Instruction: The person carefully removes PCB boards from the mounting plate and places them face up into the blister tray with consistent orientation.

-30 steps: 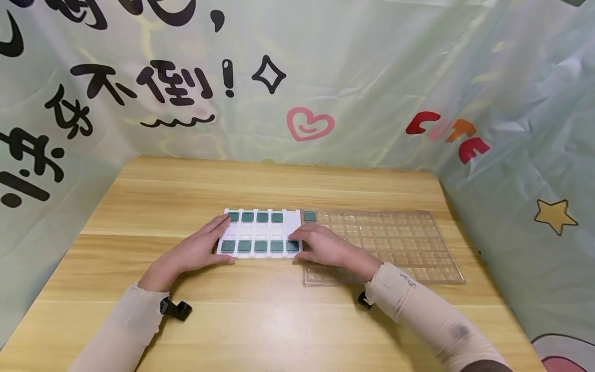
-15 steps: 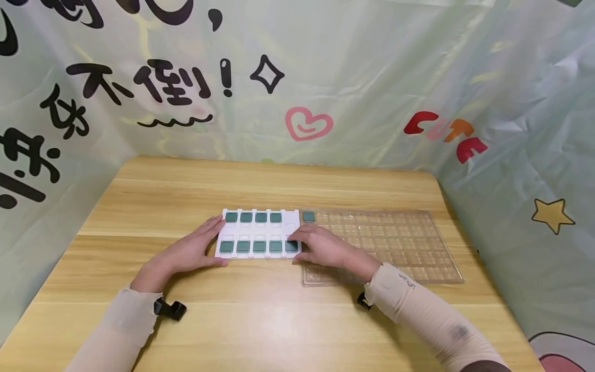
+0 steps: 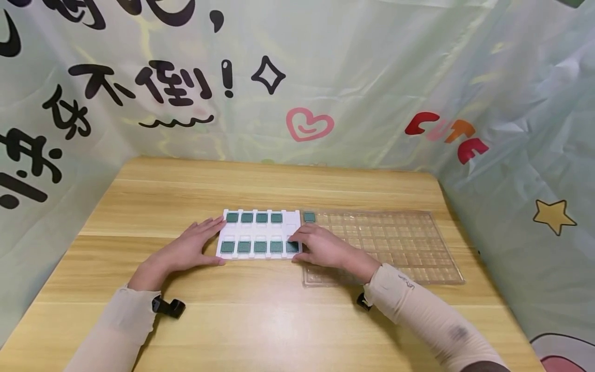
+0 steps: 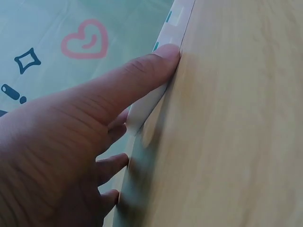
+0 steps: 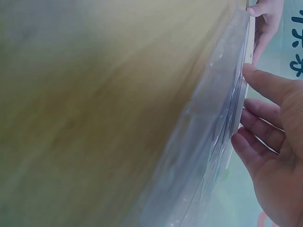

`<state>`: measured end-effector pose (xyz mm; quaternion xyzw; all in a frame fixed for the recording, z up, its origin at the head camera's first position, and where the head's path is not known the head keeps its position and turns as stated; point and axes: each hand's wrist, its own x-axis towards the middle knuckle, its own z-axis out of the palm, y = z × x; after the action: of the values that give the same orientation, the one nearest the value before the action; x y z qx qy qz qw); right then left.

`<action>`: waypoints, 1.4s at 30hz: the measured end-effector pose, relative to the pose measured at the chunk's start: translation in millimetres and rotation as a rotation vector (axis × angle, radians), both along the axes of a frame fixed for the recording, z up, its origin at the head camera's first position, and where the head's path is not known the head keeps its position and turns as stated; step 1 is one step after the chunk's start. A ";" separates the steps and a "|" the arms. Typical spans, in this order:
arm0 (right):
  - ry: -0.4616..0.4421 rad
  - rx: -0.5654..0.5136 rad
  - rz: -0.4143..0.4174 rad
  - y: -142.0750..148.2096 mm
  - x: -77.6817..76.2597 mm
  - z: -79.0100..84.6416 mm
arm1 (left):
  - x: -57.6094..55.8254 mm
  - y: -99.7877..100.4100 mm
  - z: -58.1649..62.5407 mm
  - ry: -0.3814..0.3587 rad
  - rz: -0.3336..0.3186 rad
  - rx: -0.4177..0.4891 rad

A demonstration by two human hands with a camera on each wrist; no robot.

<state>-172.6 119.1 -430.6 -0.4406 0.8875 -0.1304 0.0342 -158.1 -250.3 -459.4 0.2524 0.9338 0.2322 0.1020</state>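
Note:
A white tray [image 3: 241, 232] lies on the table with several small green square chips [image 3: 260, 247] in two rows. Its far right slot holds no chip. My left hand [image 3: 186, 251] touches the left end, fingers extended along that side and thumb at the front corner. In the left wrist view the thumb [image 4: 163, 54] lies against the tray's edge. My right hand [image 3: 325, 247] holds the right end: bent fingers over the near right chip [image 3: 292, 248], thumb at the front edge. In the right wrist view its fingertips [image 5: 246, 106] meet the edge.
A clear plastic tray [image 3: 395, 243] of small pockets adjoins the white tray on the right, partly under my right forearm. One green chip [image 3: 309, 217] sits in its far left pocket. A printed curtain [image 3: 367, 77] encloses the wooden table [image 3: 260, 320] behind and at the sides.
My left hand has drawn slightly left, its thumb sliding off the tray's front edge toward the corner. The right hand and both trays stay in place.

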 end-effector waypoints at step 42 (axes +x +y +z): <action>-0.065 -0.096 -0.175 17.4 -16.9 19.4 | -3.6 -2.1 -8.4 0.002 -0.001 0.076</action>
<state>-189.5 136.5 -411.3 -0.3580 0.9138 -0.1895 0.0303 -161.7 -252.4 -467.8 0.2569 0.9242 0.2674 0.0916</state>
